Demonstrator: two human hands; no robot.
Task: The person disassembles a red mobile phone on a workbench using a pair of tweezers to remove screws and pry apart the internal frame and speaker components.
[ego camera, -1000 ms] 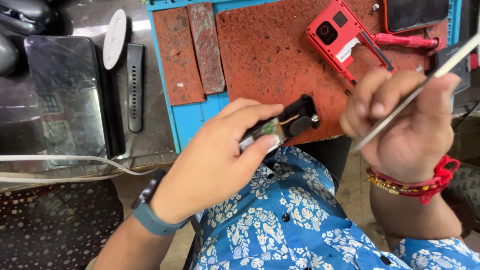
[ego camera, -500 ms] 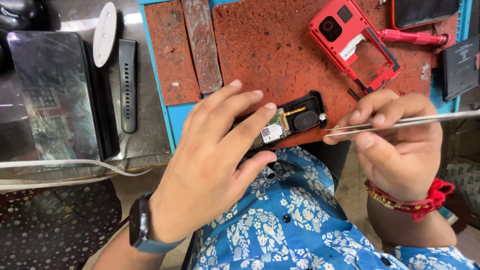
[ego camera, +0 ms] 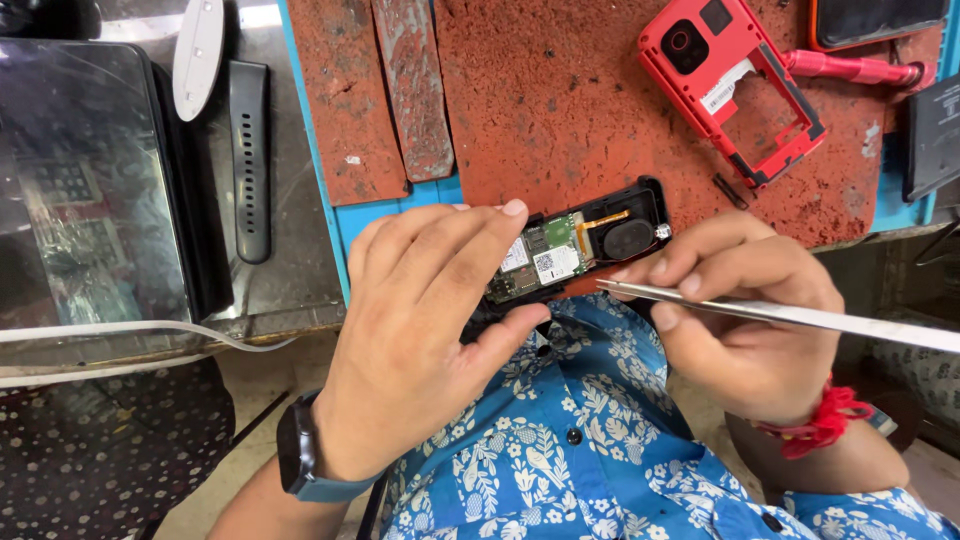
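Note:
My left hand [ego camera: 425,335] grips a small opened black phone [ego camera: 590,245] with its green circuit board and round speaker exposed, held just above the near edge of the worn red work mat [ego camera: 560,90]. My right hand [ego camera: 745,315] pinches metal tweezers [ego camera: 800,315], whose tips point left and sit close under the phone's right end. A red wristband is on my right wrist, a dark watch on my left.
A red phone back shell [ego camera: 735,85] and a red-handled screwdriver [ego camera: 850,68] lie at the mat's far right. A black battery [ego camera: 935,135] rests at the right edge. A dark tablet [ego camera: 95,180], a black watch strap [ego camera: 250,160] and a white cable [ego camera: 150,330] are on the left.
The tweezers have swung from pointing up to lying level, tips toward the phone. My left hand's fingers have spread over the phone's board, and both hands have come closer together.

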